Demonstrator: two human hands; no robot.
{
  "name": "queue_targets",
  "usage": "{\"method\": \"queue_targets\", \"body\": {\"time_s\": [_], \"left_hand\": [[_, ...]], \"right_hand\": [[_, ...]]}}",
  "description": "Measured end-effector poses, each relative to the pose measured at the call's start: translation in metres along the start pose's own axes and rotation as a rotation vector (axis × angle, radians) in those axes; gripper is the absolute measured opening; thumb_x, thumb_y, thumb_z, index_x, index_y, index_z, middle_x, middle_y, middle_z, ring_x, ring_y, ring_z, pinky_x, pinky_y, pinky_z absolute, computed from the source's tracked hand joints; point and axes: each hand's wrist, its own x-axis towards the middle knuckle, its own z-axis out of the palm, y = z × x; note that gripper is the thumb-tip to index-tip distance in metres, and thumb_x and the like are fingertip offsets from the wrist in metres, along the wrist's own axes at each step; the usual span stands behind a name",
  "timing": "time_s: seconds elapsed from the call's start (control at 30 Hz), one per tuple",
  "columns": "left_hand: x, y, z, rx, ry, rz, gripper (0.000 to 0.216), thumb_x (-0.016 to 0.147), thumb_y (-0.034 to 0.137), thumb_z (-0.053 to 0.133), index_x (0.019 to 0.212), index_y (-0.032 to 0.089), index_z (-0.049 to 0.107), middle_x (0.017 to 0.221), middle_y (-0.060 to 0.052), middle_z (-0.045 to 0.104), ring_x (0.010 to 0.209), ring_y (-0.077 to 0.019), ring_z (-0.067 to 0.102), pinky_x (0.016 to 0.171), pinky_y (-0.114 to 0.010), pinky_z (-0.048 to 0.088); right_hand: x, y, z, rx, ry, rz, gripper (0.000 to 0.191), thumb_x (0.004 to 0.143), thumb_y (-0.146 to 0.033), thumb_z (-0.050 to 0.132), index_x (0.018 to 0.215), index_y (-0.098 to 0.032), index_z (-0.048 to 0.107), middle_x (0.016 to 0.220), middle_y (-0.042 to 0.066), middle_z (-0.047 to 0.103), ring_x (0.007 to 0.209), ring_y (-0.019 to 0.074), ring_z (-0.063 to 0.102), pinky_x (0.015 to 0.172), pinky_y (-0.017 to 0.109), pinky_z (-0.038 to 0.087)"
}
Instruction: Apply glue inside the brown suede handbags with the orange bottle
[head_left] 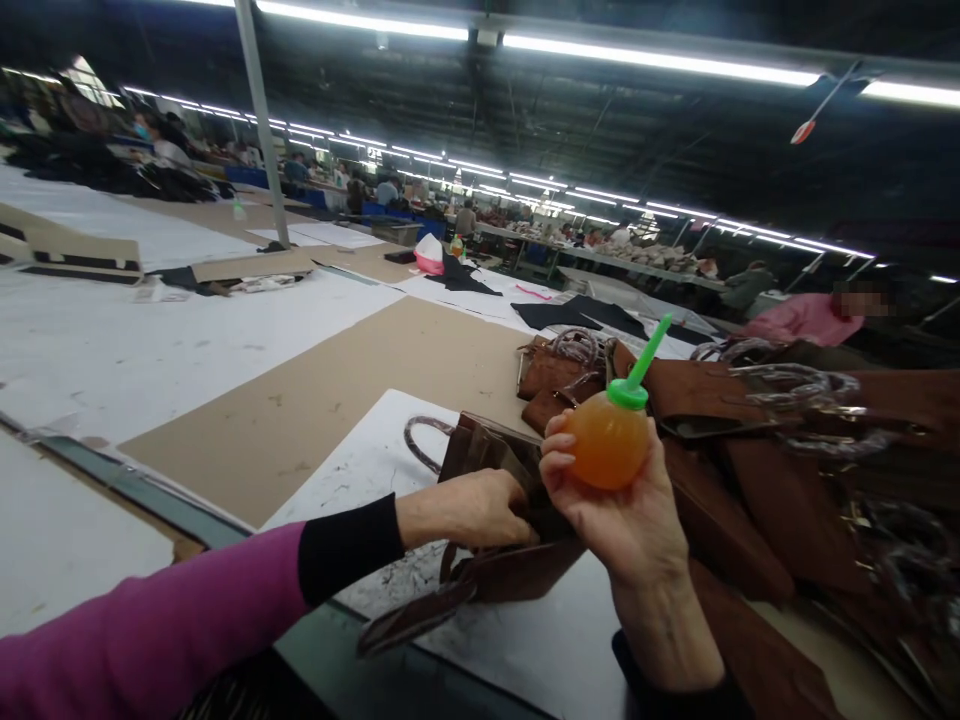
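Observation:
My right hand (pixel 626 520) is closed round a small round orange bottle (pixel 606 440) with a green cap and a green nozzle pointing up and right. It holds the bottle upright above a brown leather bag (pixel 491 465). My left hand (pixel 465 508) reaches in from the left in a purple sleeve with a black cuff. Its fingers are curled on the edge of the brown bag, partly hidden inside it. The bag lies on a white sheet (pixel 367 465) on the table.
A pile of brown leather bags (pixel 750 470) with wrapped chain handles lies to the right. Brown cardboard (pixel 352 385) and white sheets cover the long table. A grey pole (pixel 262 120) stands at the back left. Other workers sit at far tables, one in pink (pixel 802 318) at right.

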Motion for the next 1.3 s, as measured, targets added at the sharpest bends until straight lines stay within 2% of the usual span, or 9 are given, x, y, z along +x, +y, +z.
{"method": "queue_targets", "body": {"time_s": [0.23, 0.37, 0.6, 0.73, 0.9, 0.97, 1.03, 1.13, 1.3], "left_hand": [[0.007, 0.005, 0.004, 0.136, 0.187, -0.14, 0.023, 0.065, 0.038, 0.061, 0.063, 0.016, 0.065, 0.058, -0.007, 0.061, 0.056, -0.0178, 0.055, 0.049, -0.026, 0.037], [-0.042, -0.034, -0.02, 0.107, 0.261, -0.314, 0.016, 0.06, 0.021, 0.048, 0.05, 0.015, 0.059, 0.048, -0.006, 0.058, 0.048, -0.0173, 0.055, 0.05, -0.027, 0.04], [-0.115, -0.103, -0.027, 0.0, 0.291, -0.697, 0.021, 0.06, 0.029, 0.043, 0.046, 0.016, 0.053, 0.046, -0.004, 0.054, 0.043, -0.0153, 0.051, 0.045, -0.025, 0.038], [-0.109, -0.091, -0.031, 0.255, 0.447, -0.578, 0.019, 0.065, 0.027, 0.043, 0.064, 0.017, 0.06, 0.061, -0.005, 0.062, 0.058, -0.018, 0.056, 0.053, -0.026, 0.037], [-0.1, -0.026, -0.041, 0.247, 0.76, -0.325, 0.029, 0.075, 0.033, 0.049, 0.095, 0.018, 0.063, 0.093, -0.007, 0.066, 0.085, -0.0209, 0.058, 0.072, -0.028, 0.041], [-0.086, -0.001, -0.03, 0.033, 0.688, -0.106, 0.023, 0.078, 0.029, 0.046, 0.09, 0.019, 0.064, 0.085, -0.002, 0.065, 0.079, -0.0156, 0.057, 0.068, -0.024, 0.041], [-0.063, 0.012, -0.016, -0.158, 0.384, 0.045, 0.02, 0.075, 0.026, 0.049, 0.085, 0.019, 0.065, 0.076, 0.001, 0.064, 0.068, -0.012, 0.056, 0.059, -0.021, 0.04], [-0.025, -0.001, -0.001, -0.159, 0.171, -0.095, 0.021, 0.069, 0.026, 0.055, 0.084, 0.017, 0.066, 0.074, 0.0, 0.063, 0.066, -0.0129, 0.055, 0.055, -0.022, 0.038], [0.006, -0.06, 0.008, -0.018, 0.409, -0.387, 0.048, 0.07, 0.042, 0.059, 0.107, 0.01, 0.057, 0.107, -0.016, 0.061, 0.096, -0.0277, 0.058, 0.076, -0.033, 0.045]], "right_hand": [[0.013, -0.012, -0.007, -0.204, 0.114, -0.112, 0.041, 0.094, -0.049, 0.045, 0.109, -0.013, 0.057, 0.101, 0.014, 0.051, 0.074, 0.0222, 0.055, 0.077, 0.048, 0.05], [0.013, -0.015, -0.015, -0.214, 0.148, -0.112, 0.037, 0.095, -0.044, 0.044, 0.116, -0.014, 0.055, 0.105, 0.016, 0.051, 0.077, 0.0242, 0.056, 0.075, 0.05, 0.051], [0.011, -0.01, -0.01, -0.208, 0.19, -0.095, 0.037, 0.098, -0.042, 0.042, 0.115, -0.011, 0.056, 0.11, 0.02, 0.049, 0.083, 0.0278, 0.055, 0.064, 0.045, 0.054], [0.014, -0.006, -0.007, -0.19, 0.183, -0.068, 0.041, 0.098, -0.043, 0.039, 0.119, -0.011, 0.054, 0.111, 0.02, 0.048, 0.083, 0.0267, 0.054, 0.06, 0.04, 0.055], [0.015, -0.009, -0.008, -0.193, 0.197, -0.073, 0.047, 0.098, -0.046, 0.04, 0.128, -0.011, 0.048, 0.111, 0.019, 0.048, 0.083, 0.0262, 0.053, 0.055, 0.032, 0.054], [0.014, -0.009, -0.008, -0.204, 0.201, -0.073, 0.047, 0.099, -0.046, 0.039, 0.129, -0.011, 0.047, 0.112, 0.02, 0.048, 0.085, 0.0272, 0.053, 0.054, 0.031, 0.054], [0.012, -0.009, -0.007, -0.211, 0.203, -0.077, 0.046, 0.099, -0.047, 0.04, 0.129, -0.013, 0.048, 0.113, 0.02, 0.049, 0.086, 0.0276, 0.053, 0.054, 0.03, 0.054], [0.009, -0.009, -0.007, -0.203, 0.225, -0.085, 0.046, 0.097, -0.047, 0.045, 0.129, -0.013, 0.049, 0.113, 0.019, 0.05, 0.087, 0.0274, 0.054, 0.054, 0.028, 0.054], [0.002, -0.01, -0.008, -0.186, 0.246, -0.066, 0.047, 0.095, -0.046, 0.05, 0.128, -0.013, 0.052, 0.112, 0.02, 0.052, 0.088, 0.0286, 0.055, 0.054, 0.028, 0.054]]}}
